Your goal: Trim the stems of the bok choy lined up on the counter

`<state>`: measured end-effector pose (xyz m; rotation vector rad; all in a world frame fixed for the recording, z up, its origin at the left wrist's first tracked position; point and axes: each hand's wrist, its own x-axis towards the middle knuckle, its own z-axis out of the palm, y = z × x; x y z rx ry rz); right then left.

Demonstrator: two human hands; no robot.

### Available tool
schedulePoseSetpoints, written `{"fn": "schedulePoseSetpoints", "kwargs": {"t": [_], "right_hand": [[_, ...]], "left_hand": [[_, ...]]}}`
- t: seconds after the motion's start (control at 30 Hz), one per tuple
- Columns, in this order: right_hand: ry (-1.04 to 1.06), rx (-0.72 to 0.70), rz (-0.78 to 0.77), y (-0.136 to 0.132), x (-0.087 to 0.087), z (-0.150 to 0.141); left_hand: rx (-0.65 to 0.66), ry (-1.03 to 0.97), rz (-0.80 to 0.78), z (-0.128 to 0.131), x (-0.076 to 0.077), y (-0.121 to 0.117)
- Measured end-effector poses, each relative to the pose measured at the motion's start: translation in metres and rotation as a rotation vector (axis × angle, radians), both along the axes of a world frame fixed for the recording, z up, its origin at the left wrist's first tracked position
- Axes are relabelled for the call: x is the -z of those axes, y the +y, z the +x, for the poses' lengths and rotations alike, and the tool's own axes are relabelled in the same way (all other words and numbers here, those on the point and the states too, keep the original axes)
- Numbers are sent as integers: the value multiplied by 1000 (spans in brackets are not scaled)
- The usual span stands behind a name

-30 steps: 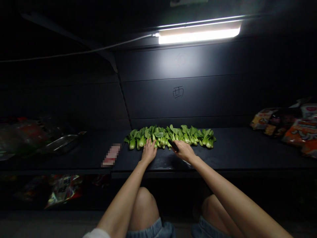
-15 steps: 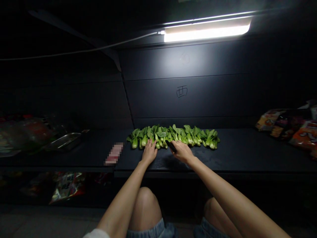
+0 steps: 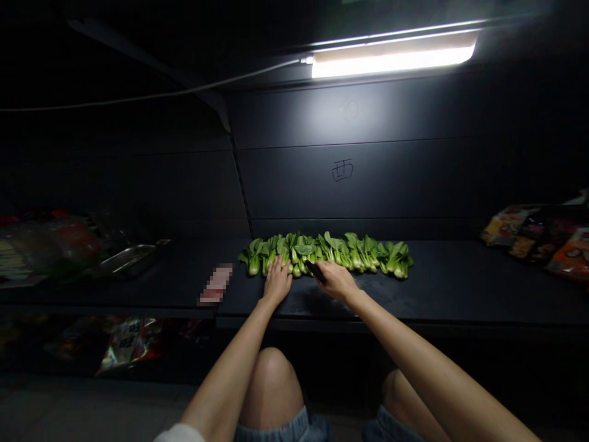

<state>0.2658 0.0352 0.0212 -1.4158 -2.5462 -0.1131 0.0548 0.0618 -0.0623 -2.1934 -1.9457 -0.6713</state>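
A long row of baby bok choy (image 3: 324, 255) lies side by side on a black worktop (image 3: 442, 288), with white stems toward me and green leaves away. My left hand (image 3: 277, 282) rests flat with spread fingers on the stems near the row's left end, holding nothing. My right hand (image 3: 337, 281) lies just below the row's middle, closed around a black-handled knife (image 3: 315, 271). The handle sticks out past my fingers toward the stems, and the blade is hard to make out in the dark.
A steel tray (image 3: 129, 261) and plastic-wrapped goods (image 3: 50, 245) stand at the left. A blurred pink packet (image 3: 215, 284) lies beside the row. Colourful bags (image 3: 529, 236) sit at the right, more packets (image 3: 131, 345) lie below, and a dark wall stands behind.
The whole scene has drifted slightly right and up in view. My right hand has shifted a little left along the row, closer to my left hand, which stays in place on the stems.
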Motion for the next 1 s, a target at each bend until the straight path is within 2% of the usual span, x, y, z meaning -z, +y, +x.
{"fn": "schedulePoseSetpoints", "kwargs": {"t": [0.2,0.4,0.8,1.0], "right_hand": [[-11,-11,3,0,-2,-8],[-40,-24,-6,-2,-5,-13],[-46,-24,-24,1,-5,-25],[-42,-23,-14,3,-5,-31]], "left_hand": [[-67,15,-28,-4,-3,0],[-28,-15,-32,-11,3,2],[-14,-84,5,-18,5,5],[-59,-133,34,-29,10,8]]}}
